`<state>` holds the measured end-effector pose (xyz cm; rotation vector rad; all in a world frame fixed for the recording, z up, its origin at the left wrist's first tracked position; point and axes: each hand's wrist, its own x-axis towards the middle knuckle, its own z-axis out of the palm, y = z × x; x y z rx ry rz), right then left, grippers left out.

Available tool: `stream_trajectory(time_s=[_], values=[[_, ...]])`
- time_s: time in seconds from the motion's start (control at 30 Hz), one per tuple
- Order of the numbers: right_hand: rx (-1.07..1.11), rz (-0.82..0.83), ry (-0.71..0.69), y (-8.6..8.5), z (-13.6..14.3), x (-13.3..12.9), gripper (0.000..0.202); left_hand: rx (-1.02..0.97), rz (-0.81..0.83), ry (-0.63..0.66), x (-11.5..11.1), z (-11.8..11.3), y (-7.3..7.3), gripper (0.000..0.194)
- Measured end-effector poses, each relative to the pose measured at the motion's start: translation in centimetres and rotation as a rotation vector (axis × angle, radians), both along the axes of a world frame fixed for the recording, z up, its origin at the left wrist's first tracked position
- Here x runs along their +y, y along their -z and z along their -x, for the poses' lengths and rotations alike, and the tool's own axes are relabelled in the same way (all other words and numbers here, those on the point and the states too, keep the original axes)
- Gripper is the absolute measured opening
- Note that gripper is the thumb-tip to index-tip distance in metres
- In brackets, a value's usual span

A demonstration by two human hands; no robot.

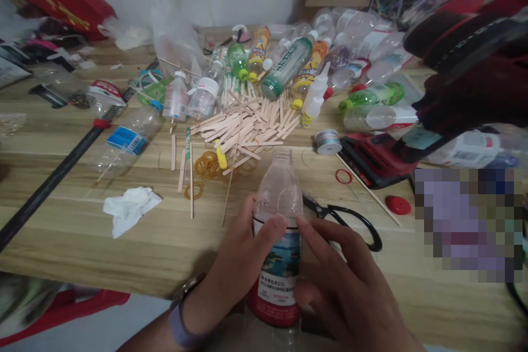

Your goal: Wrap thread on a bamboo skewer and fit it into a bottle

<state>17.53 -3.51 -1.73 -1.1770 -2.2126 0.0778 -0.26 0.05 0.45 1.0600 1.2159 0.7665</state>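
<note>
A clear plastic bottle (279,269) without a cap stands upright at the table's front edge, with a red, white and blue label. My left hand (251,247) is wrapped round its left side, the thumb lying across the front at the label's top edge. On the right side, my right hand (342,275) touches the bottle with its index fingertip at the label's top and its thumb lower down; its fingers are apart. Black-handled scissors (350,220) lie just behind my right hand, partly hidden by it.
Wooden sticks (247,126), rubber bands (207,166), a spool (328,142) and a crumpled tissue (131,209) lie on the table (61,236). Several bottles (286,69) are farther back. A red-and-black power tool (379,159) stands at right; a dark bar (53,181) crosses the left.
</note>
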Motion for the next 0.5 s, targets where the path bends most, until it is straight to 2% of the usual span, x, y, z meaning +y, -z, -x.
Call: stream_trajectory(time_s=[0.2,0.33,0.43,0.5], values=[[0.008,0.032,-0.025,0.08,-0.15,-0.42,0.054,-0.006,0.013,-0.009,-0.35,0.15,0.17,0.042],[-0.028,-0.029,-0.029,-0.36,0.17,-0.23,0.043,0.008,0.003,-0.002,-0.35,0.11,0.14,0.042],[-0.055,-0.091,-0.015,-0.55,0.44,0.03,0.043,0.074,-0.011,0.019,-0.22,0.06,0.02,0.044],[-0.031,-0.053,-0.023,-0.46,0.49,0.01,0.045,0.091,-0.021,0.033,-0.12,0.07,-0.07,0.047]])
